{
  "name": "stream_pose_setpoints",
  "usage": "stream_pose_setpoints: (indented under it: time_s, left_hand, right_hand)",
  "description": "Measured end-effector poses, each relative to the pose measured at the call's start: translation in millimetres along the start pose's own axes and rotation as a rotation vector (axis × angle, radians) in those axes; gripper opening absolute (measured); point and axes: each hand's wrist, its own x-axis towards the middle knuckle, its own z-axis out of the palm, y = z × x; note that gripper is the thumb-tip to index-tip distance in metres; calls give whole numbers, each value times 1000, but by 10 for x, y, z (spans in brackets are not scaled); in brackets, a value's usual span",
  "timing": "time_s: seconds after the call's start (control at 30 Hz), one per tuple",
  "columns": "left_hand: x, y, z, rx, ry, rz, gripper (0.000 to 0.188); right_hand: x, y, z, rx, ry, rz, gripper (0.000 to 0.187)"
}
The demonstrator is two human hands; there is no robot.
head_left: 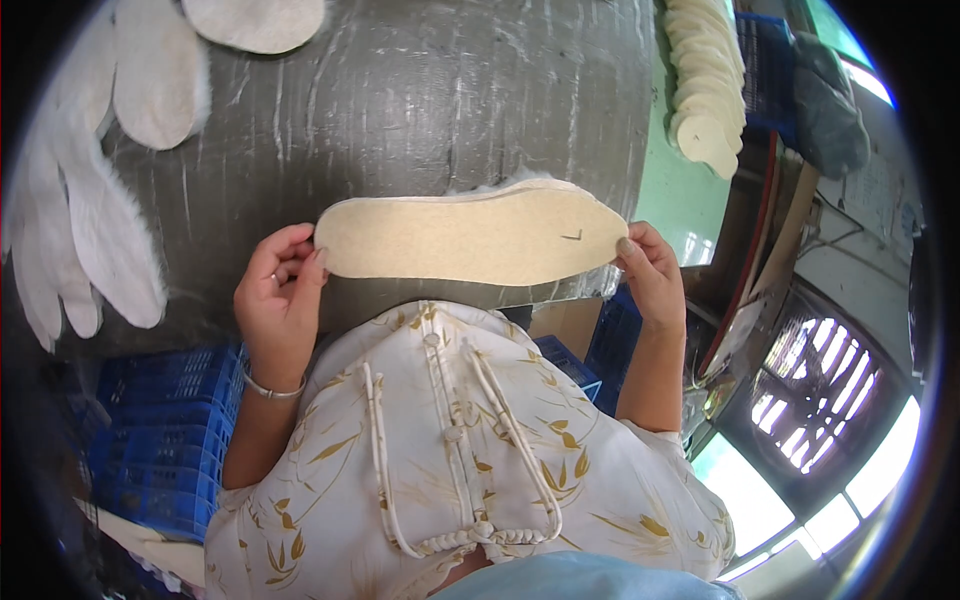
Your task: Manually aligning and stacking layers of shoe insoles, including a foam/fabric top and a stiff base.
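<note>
1. Nearest is the person's white shirt [400,440], patterned with golden-brown leaves and fastened with buttons and pale cord trim.
2. The left hand [280,290] pinches the rounded left end of a cream sole-shaped piece [450,240] between thumb and fingers; a bracelet [272,388] circles that wrist.
3. The right hand [652,272] pinches the opposite end the same way, thumb on the near face.
4. The piece stretches crosswise between both hands, in front of the shirt and over the table's near edge. White fluff shows along its far edge. Near its right end sits a short, dark, angular mark.
5. Behind it spreads the grey table [400,110], its surface streaked with pale scuffs.
6. Blue plastic crates [160,440] stand below table level at the left.
7. Fluffy white sole-shaped pieces [115,240] lie overlapping on the table's left side, and a white rounded piece [255,20] lies at the far edge of view.
8. At the far right, a row of overlapping cream soles [705,80] rests on a green surface [690,215]; the nearest sole carries a tiny dark mark, too small to read.
9. Farther off at the right is a fan [815,395] against bright light.
</note>
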Motion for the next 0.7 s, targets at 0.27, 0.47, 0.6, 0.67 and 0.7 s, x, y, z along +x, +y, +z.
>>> stream_pose_setpoints:
  time_s: [0.27, 0.47, 0.6, 0.67, 0.7]
  left_hand:
    - [-5, 22, 27, 9, -14, -37, 26]
    - [-10, 59, 46, 26, 2, -78, 25]
    - [-16, 58, 34, 44, 6, -80, 25]
    - [-16, 57, 29, 50, -1, -75, 25]
    - [-15, 52, 29, 48, -1, -70, 25]
  right_hand:
    - [-48, -80, 93, -17, 63, 12, 16]
    - [25, -24, 78, -1, 91, 32, 15]
    - [63, -10, 97, 7, 124, 68, 15]
    - [64, -22, 119, -2, 148, 87, 15]
    - [66, 4, 100, 20, 140, 84, 15]
